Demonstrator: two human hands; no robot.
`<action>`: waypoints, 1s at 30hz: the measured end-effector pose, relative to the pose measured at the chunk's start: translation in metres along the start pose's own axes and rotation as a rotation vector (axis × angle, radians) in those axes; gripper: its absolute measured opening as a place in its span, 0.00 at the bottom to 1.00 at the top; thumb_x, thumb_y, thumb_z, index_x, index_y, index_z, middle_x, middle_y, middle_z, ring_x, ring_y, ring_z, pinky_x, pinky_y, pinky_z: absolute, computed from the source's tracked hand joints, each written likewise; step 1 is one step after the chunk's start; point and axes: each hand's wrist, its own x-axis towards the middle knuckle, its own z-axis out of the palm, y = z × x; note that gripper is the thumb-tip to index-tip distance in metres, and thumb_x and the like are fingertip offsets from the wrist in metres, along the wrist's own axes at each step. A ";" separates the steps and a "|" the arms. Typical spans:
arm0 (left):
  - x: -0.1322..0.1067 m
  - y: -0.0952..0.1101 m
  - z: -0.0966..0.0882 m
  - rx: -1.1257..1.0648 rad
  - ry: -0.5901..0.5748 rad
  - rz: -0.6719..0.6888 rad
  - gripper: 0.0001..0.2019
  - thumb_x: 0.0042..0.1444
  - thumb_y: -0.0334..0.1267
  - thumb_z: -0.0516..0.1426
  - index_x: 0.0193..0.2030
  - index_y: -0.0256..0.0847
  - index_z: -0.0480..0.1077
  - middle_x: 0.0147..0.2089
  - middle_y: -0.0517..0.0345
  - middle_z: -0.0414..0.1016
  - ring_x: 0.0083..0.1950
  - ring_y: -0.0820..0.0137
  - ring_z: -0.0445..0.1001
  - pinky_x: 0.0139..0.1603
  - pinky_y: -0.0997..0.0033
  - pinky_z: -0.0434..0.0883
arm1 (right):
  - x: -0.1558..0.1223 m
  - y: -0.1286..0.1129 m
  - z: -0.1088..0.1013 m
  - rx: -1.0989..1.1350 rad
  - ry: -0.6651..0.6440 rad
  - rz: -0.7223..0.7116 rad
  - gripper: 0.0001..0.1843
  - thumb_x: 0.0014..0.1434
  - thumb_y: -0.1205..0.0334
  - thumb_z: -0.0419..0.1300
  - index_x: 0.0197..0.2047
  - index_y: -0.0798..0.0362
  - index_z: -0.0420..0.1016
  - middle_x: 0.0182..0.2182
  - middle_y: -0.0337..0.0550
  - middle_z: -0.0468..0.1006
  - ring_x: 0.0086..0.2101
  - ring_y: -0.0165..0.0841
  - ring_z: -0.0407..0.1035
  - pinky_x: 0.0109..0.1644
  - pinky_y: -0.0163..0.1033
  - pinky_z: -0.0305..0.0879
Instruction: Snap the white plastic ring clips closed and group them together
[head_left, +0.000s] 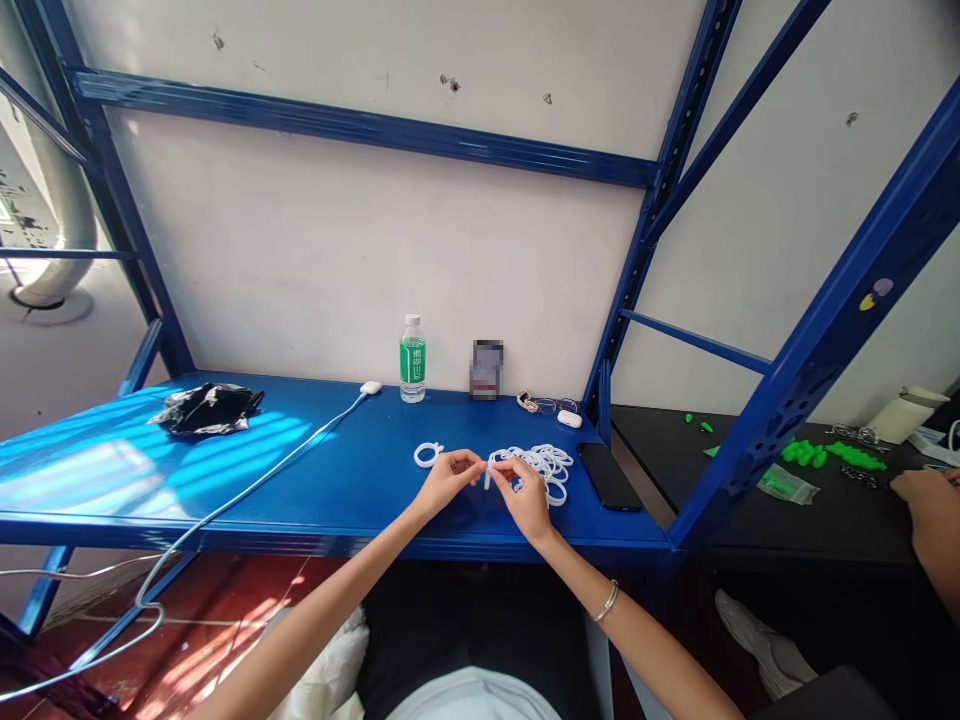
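Observation:
My left hand (448, 477) and my right hand (526, 497) meet over the blue shelf top (315, 480), both pinched on one small white plastic ring piece (491, 466) held between their fingertips. Just behind my right hand lies a pile of several white plastic rings (546, 463). A single white ring (428, 455) lies apart, left of my left hand. A bracelet sits on my right wrist.
A water bottle (412, 359) with a green label, a small stand-up card (487, 369), an earbud case (569, 419), a black phone (608, 476), a white cable with charger (370, 388) and a black bag (208, 408) lie around. Another person's hand (926, 510) rests near green parts (831, 455) at right.

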 end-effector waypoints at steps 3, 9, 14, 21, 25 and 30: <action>0.000 0.000 0.000 0.017 0.003 0.004 0.18 0.52 0.52 0.59 0.31 0.36 0.72 0.25 0.58 0.71 0.27 0.72 0.70 0.29 0.74 0.67 | 0.000 0.000 0.000 -0.002 -0.004 0.002 0.12 0.63 0.54 0.57 0.34 0.53 0.74 0.30 0.42 0.75 0.29 0.33 0.70 0.35 0.37 0.68; 0.001 0.000 0.001 0.030 0.007 0.000 0.19 0.52 0.53 0.59 0.31 0.35 0.72 0.24 0.58 0.71 0.26 0.72 0.69 0.29 0.74 0.67 | 0.000 -0.002 0.000 -0.005 -0.006 -0.009 0.12 0.62 0.55 0.57 0.32 0.53 0.73 0.28 0.42 0.75 0.28 0.33 0.69 0.33 0.37 0.68; 0.000 0.000 0.001 0.041 0.011 0.001 0.19 0.52 0.54 0.59 0.30 0.36 0.72 0.23 0.58 0.71 0.26 0.71 0.69 0.28 0.74 0.67 | 0.000 -0.001 0.000 -0.005 -0.021 -0.003 0.13 0.63 0.53 0.56 0.32 0.53 0.73 0.27 0.42 0.74 0.27 0.33 0.69 0.33 0.38 0.68; 0.000 0.001 0.001 0.048 0.011 -0.007 0.19 0.52 0.53 0.59 0.30 0.35 0.71 0.22 0.58 0.69 0.25 0.72 0.68 0.27 0.75 0.65 | 0.000 0.000 0.000 -0.005 -0.039 0.006 0.15 0.63 0.52 0.55 0.31 0.53 0.71 0.28 0.43 0.74 0.28 0.34 0.69 0.33 0.39 0.67; 0.000 0.001 0.002 0.057 0.010 -0.001 0.20 0.51 0.54 0.59 0.29 0.36 0.71 0.22 0.58 0.69 0.25 0.72 0.68 0.27 0.75 0.65 | -0.001 0.001 0.000 -0.011 -0.046 0.002 0.14 0.63 0.52 0.56 0.30 0.53 0.71 0.27 0.42 0.74 0.27 0.34 0.69 0.32 0.38 0.67; 0.000 0.002 0.002 0.053 0.007 -0.007 0.20 0.51 0.55 0.59 0.29 0.36 0.71 0.22 0.59 0.69 0.24 0.72 0.67 0.27 0.74 0.65 | -0.001 0.002 0.000 -0.013 -0.052 -0.003 0.15 0.63 0.52 0.55 0.30 0.53 0.70 0.27 0.42 0.74 0.27 0.33 0.69 0.32 0.38 0.67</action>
